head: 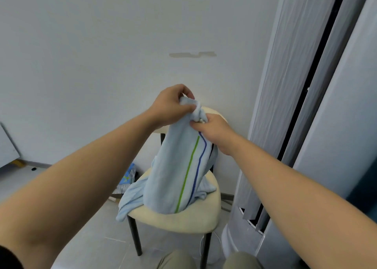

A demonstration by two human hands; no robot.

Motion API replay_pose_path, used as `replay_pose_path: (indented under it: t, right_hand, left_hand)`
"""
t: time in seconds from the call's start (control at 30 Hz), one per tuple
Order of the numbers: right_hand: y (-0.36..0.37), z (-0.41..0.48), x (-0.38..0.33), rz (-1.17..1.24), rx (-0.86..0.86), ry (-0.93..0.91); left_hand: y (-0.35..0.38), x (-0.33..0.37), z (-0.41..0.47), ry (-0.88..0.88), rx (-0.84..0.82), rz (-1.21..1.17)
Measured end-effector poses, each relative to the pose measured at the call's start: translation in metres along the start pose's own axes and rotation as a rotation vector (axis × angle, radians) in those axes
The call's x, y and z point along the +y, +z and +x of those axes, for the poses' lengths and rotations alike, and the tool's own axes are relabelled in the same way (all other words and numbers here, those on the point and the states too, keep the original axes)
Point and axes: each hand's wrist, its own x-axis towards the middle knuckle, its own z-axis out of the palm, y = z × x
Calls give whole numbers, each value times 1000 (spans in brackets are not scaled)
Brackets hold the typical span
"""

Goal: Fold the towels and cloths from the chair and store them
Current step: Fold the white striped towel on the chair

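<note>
- Your left hand [171, 105] is raised in front of the white wall [81, 54], its fingers curled tight round the bunched top edge of the light-blue towel with a green and a dark-blue stripe [177, 166].
- Your right hand [214, 132] sits just beside and slightly lower, with thumb and curled fingers pinching the same bunch of cloth from the right.
- You hold the gathered edge level with the top of the curved cream backrest [213, 113], in front of it.
- From your hands the towel hangs down as one long drape, the stripes running along its right side.
- Its lower part lies on the cream padded chair with black metal legs [179, 220], covering the back half of the seat.
- One fold spills over the seat's left edge and hangs beside the front-left leg; a smaller fold lies crumpled near the seat's right edge.
- The seat's front edge shows bare cushion, close above your khaki trouser knees [175, 260].
- To the right, the seat's edge stands just beside a grey pleated curtain [285, 85] and a white round base [229, 242] on the floor.
- To the left, grey tiled floor [91, 228] runs out to the wall, with a blue patterned packet [128, 175] lying near the chair's back-left corner.
</note>
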Motion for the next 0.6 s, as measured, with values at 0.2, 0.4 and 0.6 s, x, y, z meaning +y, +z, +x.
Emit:
replay_pose_path:
  t: [0.2, 0.4, 0.6]
  right_hand:
    - [-23, 1, -17, 390, 255, 185]
    - [-46, 0, -14, 590, 363, 207]
    - [-52, 2, -1, 693, 337, 220]
  left_hand:
    - [0, -40, -11, -59, -345, 383]
    - [6, -71, -24, -299, -393, 546]
    - [10, -83, -25, -701, -265, -124]
